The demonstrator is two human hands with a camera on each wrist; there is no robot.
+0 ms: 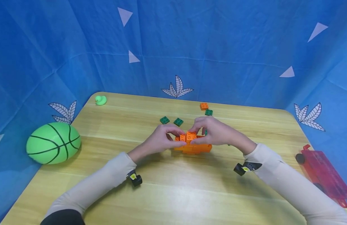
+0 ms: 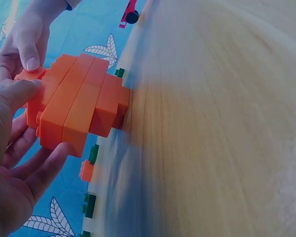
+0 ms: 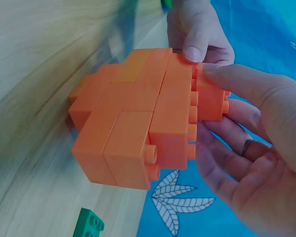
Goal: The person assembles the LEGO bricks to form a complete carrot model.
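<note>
A stepped build of orange toy bricks (image 1: pixel 194 149) stands at the middle of the table, several layers high with studs along its top. My left hand (image 1: pixel 162 138) grips its left end, thumb on the near side; in the left wrist view the fingers reach round its end. Between thumb and fingers my right hand (image 1: pixel 215 131) pinches a small orange brick (image 3: pixel 210 101) at the top of the build. That brick sits right at the row of studs in the right wrist view. The build's far side is largely hidden by both hands.
Behind the build lie loose green bricks (image 1: pixel 178 122) and one loose orange brick (image 1: pixel 204 106). A green ball with black lines (image 1: pixel 53 143) is at the left edge, a green toy duck (image 1: pixel 101 100) at the back left. On the right is a red wheeled toy (image 1: pixel 326 172).
</note>
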